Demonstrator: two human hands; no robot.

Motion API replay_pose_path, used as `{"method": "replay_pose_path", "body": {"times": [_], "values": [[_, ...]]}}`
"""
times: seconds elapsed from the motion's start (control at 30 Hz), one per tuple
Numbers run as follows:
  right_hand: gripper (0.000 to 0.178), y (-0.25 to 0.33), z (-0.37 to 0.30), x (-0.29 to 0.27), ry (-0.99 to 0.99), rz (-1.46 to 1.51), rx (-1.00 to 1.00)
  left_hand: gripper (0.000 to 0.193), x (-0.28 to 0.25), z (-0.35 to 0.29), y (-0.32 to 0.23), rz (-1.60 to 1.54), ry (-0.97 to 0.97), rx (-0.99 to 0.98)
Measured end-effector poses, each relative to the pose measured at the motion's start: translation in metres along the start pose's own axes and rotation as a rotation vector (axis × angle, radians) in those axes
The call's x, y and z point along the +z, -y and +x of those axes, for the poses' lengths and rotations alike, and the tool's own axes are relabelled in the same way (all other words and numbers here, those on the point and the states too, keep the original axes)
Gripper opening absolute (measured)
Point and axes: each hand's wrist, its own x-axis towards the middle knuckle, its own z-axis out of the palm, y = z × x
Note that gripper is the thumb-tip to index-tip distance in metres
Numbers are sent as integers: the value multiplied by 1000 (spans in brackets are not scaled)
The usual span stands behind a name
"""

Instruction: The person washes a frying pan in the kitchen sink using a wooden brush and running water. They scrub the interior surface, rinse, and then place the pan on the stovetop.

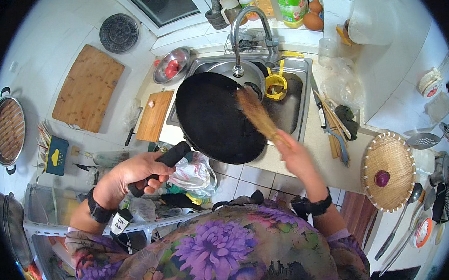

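Observation:
A black wok (212, 120) is tilted over the sink (305, 90), its dark inside facing me. My left hand (142, 173) is closed round the wok's black handle (176, 154). In my right hand (293, 153) is a straw-coloured bristle brush (256, 113), its bristles over the right part of the wok; the hand is blurred. Whether the bristles touch the wok I cannot tell. Behind the wok, the curved faucet (236, 40) points down, with a round metal basin (246, 73) partly hidden below it. A yellow strainer (275, 86) with scraps hangs in the sink.
A small cutting board (155, 113) and a knife (132, 128) lie left of the sink, by a metal bowl (172, 64) with red pieces. To the right are knives and chopsticks (332, 117) and a woven tray (390, 159) with an onion (382, 178).

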Motion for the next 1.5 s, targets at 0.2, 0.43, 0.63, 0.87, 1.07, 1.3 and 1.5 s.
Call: {"method": "replay_pose_path", "body": {"times": [0.2, 0.43, 0.63, 0.87, 1.07, 1.3, 1.5], "values": [[51, 54, 40, 102, 633, 198, -57, 14, 16, -5, 11, 37, -17, 6], [47, 5, 78, 77, 37, 21, 301, 14, 19, -6, 21, -11, -9, 34], [53, 30, -6, 55, 358, 441, 192, 12, 12, -1, 20, 0, 3, 16], [42, 8, 57, 41, 343, -655, -75, 13, 19, -4, 18, -9, -18, 20], [46, -29, 50, 1, -231, -782, -22, 14, 10, -1, 17, -25, 10, 29], [43, 41, 6, -21, 574, -13, 75, 13, 10, 0, 17, -4, 12, 18], [41, 15, 48, -21, 284, -975, -307, 13, 8, 0, 17, 75, -10, 31]]}}
